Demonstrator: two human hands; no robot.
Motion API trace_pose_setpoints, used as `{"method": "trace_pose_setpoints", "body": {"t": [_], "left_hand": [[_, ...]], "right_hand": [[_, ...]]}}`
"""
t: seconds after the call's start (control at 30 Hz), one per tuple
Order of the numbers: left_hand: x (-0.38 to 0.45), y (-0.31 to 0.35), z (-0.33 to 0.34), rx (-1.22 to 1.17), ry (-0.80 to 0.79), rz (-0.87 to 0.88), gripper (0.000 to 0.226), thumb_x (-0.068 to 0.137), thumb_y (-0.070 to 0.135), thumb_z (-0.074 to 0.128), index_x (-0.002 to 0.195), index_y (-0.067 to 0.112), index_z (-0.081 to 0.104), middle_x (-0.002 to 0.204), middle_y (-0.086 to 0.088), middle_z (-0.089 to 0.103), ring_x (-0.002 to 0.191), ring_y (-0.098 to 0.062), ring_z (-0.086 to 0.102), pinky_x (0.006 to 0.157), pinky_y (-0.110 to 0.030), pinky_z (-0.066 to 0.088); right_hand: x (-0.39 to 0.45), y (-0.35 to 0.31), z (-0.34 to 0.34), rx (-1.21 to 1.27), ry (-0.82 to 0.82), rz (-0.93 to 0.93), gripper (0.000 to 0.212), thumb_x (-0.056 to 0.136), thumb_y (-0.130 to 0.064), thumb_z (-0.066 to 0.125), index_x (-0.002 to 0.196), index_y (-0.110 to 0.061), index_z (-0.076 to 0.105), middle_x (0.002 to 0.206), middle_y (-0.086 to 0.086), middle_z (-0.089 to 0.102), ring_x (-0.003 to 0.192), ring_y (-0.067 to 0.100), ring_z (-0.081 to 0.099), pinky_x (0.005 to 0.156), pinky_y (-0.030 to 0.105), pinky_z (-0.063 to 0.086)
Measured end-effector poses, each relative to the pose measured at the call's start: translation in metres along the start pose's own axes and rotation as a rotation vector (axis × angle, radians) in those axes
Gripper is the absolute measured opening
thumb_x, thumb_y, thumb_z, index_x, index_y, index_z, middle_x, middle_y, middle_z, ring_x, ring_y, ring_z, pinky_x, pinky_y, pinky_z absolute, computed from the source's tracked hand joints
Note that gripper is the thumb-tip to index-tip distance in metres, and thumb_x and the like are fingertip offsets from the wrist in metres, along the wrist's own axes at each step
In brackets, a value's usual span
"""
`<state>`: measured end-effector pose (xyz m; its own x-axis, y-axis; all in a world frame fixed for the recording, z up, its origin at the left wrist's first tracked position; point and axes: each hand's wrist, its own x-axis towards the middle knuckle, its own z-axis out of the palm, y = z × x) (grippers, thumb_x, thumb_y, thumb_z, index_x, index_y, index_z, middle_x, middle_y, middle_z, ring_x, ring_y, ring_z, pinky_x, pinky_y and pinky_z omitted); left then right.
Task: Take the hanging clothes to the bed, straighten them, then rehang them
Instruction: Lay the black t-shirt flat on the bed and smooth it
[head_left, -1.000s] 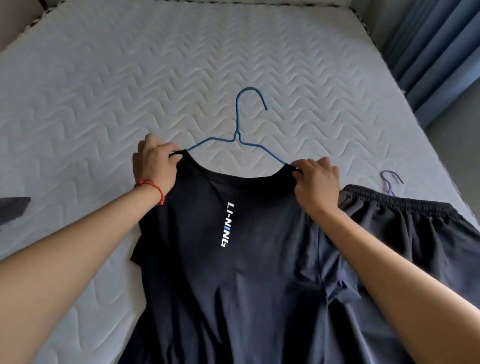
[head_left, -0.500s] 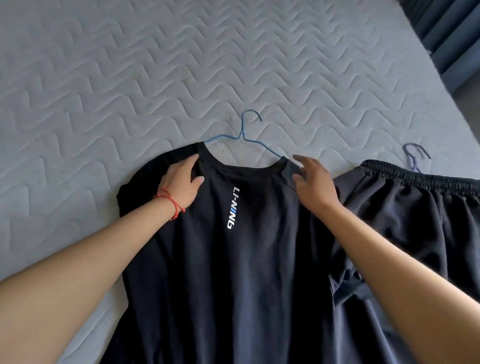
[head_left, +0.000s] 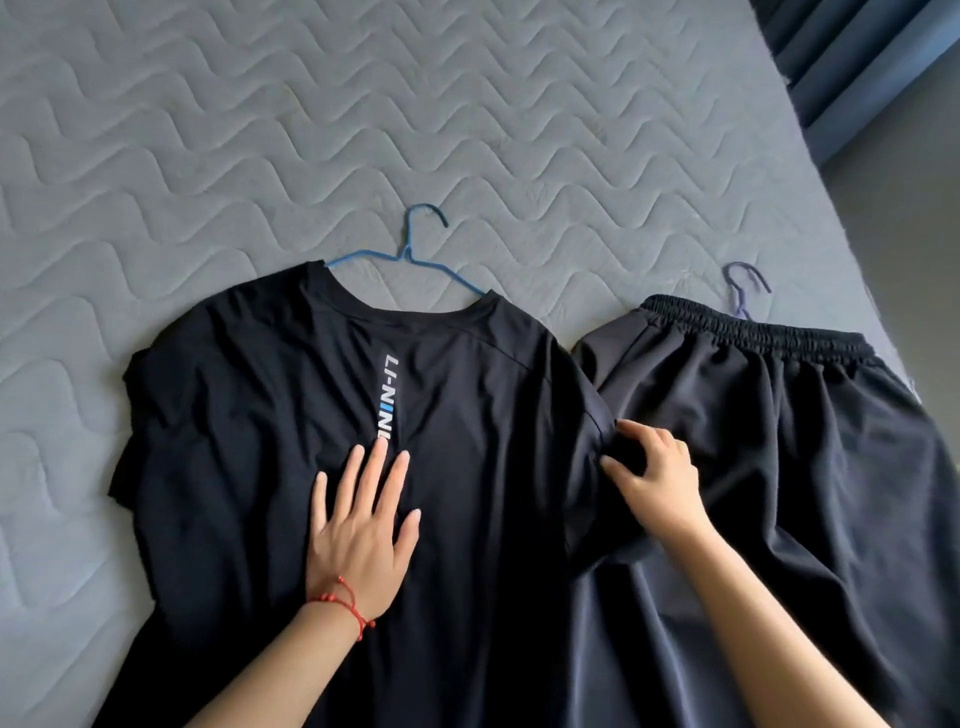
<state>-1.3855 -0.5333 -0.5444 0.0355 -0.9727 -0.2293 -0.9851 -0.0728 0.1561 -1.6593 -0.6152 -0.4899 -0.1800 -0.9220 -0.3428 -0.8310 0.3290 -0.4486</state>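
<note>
The shirt (head_left: 467, 467) lies back-up on the bed (head_left: 208, 156), its blue hanger (head_left: 410, 254) inside the collar at 12 o'clock. The left hand (head_left: 363, 535) presses flat on the mid-back, fingers spread, holding nothing. The right hand (head_left: 654, 478), at 3 o'clock, has a narrow grip, pinching the sleeve (head_left: 597, 436) where it overlaps the shorts (head_left: 779, 441). Risk: pulling the sleeve outward could drag the shorts and crease them, or shift the shirt off its hanger. Wrinkles remain at 9 o'clock.
</note>
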Motion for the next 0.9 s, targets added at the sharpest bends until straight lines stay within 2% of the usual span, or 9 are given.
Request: {"method": "trace_pose_setpoints", "body": {"t": [0.07, 0.17, 0.3, 0.37, 0.53, 0.67, 0.73, 0.8, 0.9], "left_hand": [[-0.002, 0.001, 0.001, 0.016, 0.008, 0.004, 0.063, 0.093, 0.049, 0.002, 0.141, 0.021, 0.031, 0.15, -0.002, 0.033, 0.137, -0.02, 0.024, 0.108, -0.048, 0.018], [-0.001, 0.001, 0.002, 0.03, 0.046, 0.001, 0.057, 0.091, 0.046, 0.018, 0.141, 0.021, 0.031, 0.15, -0.003, 0.033, 0.137, -0.021, 0.024, 0.109, -0.049, 0.02], [-0.002, 0.002, 0.003, 0.042, 0.063, 0.0, 0.059, 0.086, 0.044, 0.026, 0.141, 0.022, 0.031, 0.15, -0.003, 0.034, 0.137, -0.02, 0.024, 0.108, -0.051, 0.022], [-0.002, 0.003, 0.002, 0.034, 0.067, -0.002, 0.059, 0.086, 0.044, 0.026, 0.141, 0.022, 0.031, 0.15, -0.004, 0.034, 0.138, -0.021, 0.024, 0.108, -0.052, 0.024], [-0.002, 0.004, 0.003, 0.037, 0.09, 0.001, 0.059, 0.086, 0.043, 0.027, 0.14, 0.021, 0.033, 0.149, -0.005, 0.035, 0.137, -0.022, 0.027, 0.108, -0.053, 0.025], [-0.002, 0.004, 0.002, 0.034, 0.089, 0.003, 0.059, 0.086, 0.043, 0.027, 0.14, 0.02, 0.034, 0.149, -0.006, 0.036, 0.137, -0.025, 0.031, 0.107, -0.054, 0.026], [-0.002, 0.004, 0.002, 0.025, 0.098, 0.006, 0.059, 0.086, 0.042, 0.027, 0.139, 0.019, 0.035, 0.148, -0.007, 0.037, 0.136, -0.026, 0.032, 0.106, -0.055, 0.027], [-0.002, 0.005, 0.002, 0.029, 0.1, 0.007, 0.059, 0.086, 0.042, 0.027, 0.139, 0.019, 0.036, 0.148, -0.007, 0.037, 0.136, -0.026, 0.032, 0.106, -0.056, 0.027], [-0.003, 0.004, 0.002, 0.044, 0.103, 0.009, 0.059, 0.086, 0.042, 0.026, 0.139, 0.019, 0.035, 0.148, -0.007, 0.037, 0.136, -0.026, 0.032, 0.106, -0.056, 0.027]], "right_hand": [[0.005, 0.005, -0.003, -0.075, -0.093, -0.026, 0.048, 0.082, -0.024, 0.067, 0.128, -0.017, 0.052, 0.125, 0.006, 0.054, 0.122, 0.027, 0.041, 0.1, 0.038, 0.031], [0.009, 0.006, -0.011, -0.081, -0.065, -0.054, 0.028, 0.081, -0.028, 0.068, 0.099, -0.006, 0.067, 0.097, 0.012, 0.062, 0.1, 0.031, 0.054, 0.082, 0.034, 0.038], [0.003, 0.011, -0.038, 0.317, 0.155, 0.017, 0.023, 0.085, -0.025, 0.063, 0.072, -0.005, 0.065, 0.07, 0.004, 0.053, 0.072, 0.017, 0.05, 0.064, 0.029, 0.035], [0.0, 0.016, -0.053, 0.528, 0.161, 0.109, 0.028, 0.086, -0.026, 0.062, 0.065, -0.009, 0.056, 0.06, 0.007, 0.043, 0.061, 0.016, 0.04, 0.054, 0.03, 0.032], [-0.006, 0.034, -0.078, 0.796, 0.049, 0.511, 0.027, 0.078, -0.034, 0.071, 0.071, -0.009, 0.066, 0.078, 0.015, 0.064, 0.071, 0.027, 0.062, 0.078, 0.044, 0.054], [-0.026, 0.05, -0.064, 1.037, -0.136, 0.622, 0.048, 0.058, -0.052, 0.079, 0.078, -0.011, 0.063, 0.056, 0.002, 0.067, 0.052, 0.016, 0.066, 0.05, 0.028, 0.055], [-0.038, 0.059, -0.049, 1.011, -0.203, 0.652, 0.06, 0.048, -0.057, 0.081, 0.086, -0.014, 0.064, 0.065, 0.002, 0.068, 0.06, 0.016, 0.064, 0.055, 0.027, 0.051], [-0.049, 0.066, -0.038, 0.984, -0.217, 0.637, 0.029, 0.074, -0.041, 0.071, 0.086, -0.015, 0.064, 0.077, 0.003, 0.064, 0.068, 0.015, 0.058, 0.062, 0.027, 0.046], [-0.062, 0.073, -0.027, 0.816, -0.208, 0.481, 0.008, 0.08, -0.021, 0.069, 0.075, -0.016, 0.065, 0.075, 0.003, 0.059, 0.062, 0.009, 0.052, 0.059, 0.02, 0.044]]}}
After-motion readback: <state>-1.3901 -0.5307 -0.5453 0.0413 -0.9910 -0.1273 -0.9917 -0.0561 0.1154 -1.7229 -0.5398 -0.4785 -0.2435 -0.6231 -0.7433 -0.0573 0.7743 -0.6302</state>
